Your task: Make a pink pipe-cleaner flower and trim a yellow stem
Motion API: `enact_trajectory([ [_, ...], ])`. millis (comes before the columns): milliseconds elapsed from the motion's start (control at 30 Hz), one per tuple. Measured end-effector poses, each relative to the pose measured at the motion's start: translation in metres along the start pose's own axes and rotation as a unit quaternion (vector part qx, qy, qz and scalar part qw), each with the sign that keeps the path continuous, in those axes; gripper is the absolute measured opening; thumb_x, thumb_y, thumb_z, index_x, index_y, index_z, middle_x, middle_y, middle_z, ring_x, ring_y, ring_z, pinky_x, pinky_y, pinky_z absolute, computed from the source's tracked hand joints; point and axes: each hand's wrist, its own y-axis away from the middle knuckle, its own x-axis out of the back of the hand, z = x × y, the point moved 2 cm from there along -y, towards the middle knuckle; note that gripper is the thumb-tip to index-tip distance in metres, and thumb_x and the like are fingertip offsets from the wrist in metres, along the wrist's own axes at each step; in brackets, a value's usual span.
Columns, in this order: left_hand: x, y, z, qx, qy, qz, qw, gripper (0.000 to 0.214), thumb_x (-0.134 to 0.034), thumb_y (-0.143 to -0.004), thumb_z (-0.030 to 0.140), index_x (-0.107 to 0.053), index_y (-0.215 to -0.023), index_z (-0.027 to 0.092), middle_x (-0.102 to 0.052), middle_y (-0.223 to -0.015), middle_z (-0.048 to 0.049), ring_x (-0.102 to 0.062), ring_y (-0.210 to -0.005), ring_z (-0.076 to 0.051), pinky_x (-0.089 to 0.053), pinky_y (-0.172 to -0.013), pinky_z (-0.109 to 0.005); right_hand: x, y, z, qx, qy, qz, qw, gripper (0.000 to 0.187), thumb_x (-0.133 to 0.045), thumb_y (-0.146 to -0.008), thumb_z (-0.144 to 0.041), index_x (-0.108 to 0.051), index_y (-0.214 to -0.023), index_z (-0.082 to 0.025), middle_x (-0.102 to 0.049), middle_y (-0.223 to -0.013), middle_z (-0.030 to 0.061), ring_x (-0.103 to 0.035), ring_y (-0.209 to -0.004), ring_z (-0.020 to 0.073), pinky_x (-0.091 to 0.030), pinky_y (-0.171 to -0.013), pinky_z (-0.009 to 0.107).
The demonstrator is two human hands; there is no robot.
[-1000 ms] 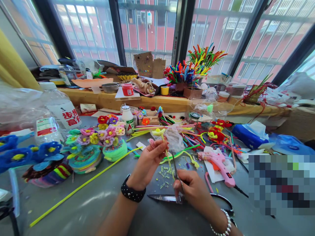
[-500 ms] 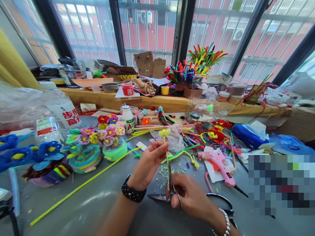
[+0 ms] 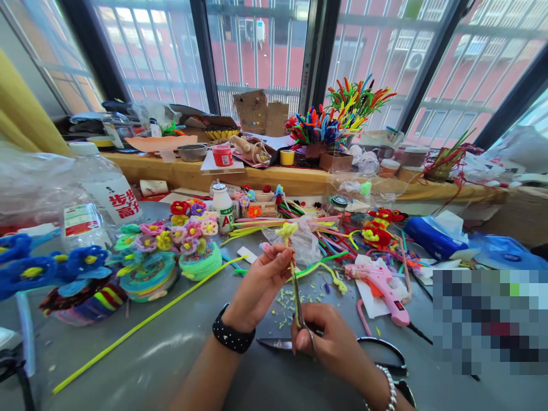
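Pinched between the fingertips of my left hand [image 3: 269, 274] is a pale yellow pipe-cleaner flower [image 3: 286, 230], its bloom up and its stem hanging down. My right hand [image 3: 327, 337] is closed round the handles of small scissors [image 3: 296, 297], whose blades point up along the stem, just below my left fingers. Blades and stem overlap, so I cannot tell whether they touch. Beneath my right hand lies a larger pair of scissors [image 3: 274, 343] with black handles, partly hidden. Yellow fluff clippings [image 3: 285, 302] are scattered on the grey table [image 3: 171, 365].
A long yellow pipe cleaner [image 3: 149, 319] lies at left, near pots of fuzzy flowers [image 3: 148, 274]. A pink glue gun [image 3: 387, 291] rests on paper at right. Behind are loose pipe cleaners [image 3: 248, 227], a white bottle [image 3: 222, 208] and a blue tissue pack [image 3: 434, 237].
The small scissors' blades have come closer together, and their tips sit nearer my left fingers. My right hand has shifted slightly. My left hand still holds the flower in nearly the same place.
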Motion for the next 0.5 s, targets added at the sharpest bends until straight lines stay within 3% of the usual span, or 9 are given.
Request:
enact_trajectory([
  [267,0.0004,-0.0013,-0.0033,0.01,0.02,0.009,1.0,0.008,-0.064,-0.063,0.018,-0.057,-0.064,0.015,-0.053,-0.064,0.0025,-0.048,-0.06,-0.006,-0.038,-0.057,-0.017,-0.0008,-0.0007,0.0001,-0.007,-0.018,-0.016,1.0,0.066,-0.025,-0.057,-0.077,-0.044,-0.048,-0.014,-0.036,-0.047,-0.0021,-0.03,-0.044,0.0083,-0.025,-0.042,0.021],
  [500,-0.0023,-0.0004,-0.0046,0.037,0.045,0.028,0.998,0.013,-0.068,-0.058,0.018,-0.056,-0.061,0.015,-0.051,-0.062,0.0036,-0.048,-0.059,-0.006,-0.038,-0.058,-0.018,-0.0051,0.0007,0.0023,-0.002,0.004,0.005,1.0,0.064,-0.027,-0.058,-0.076,-0.043,-0.048,-0.015,-0.036,-0.046,-0.0032,-0.031,-0.044,0.0076,-0.022,-0.041,0.019],
])
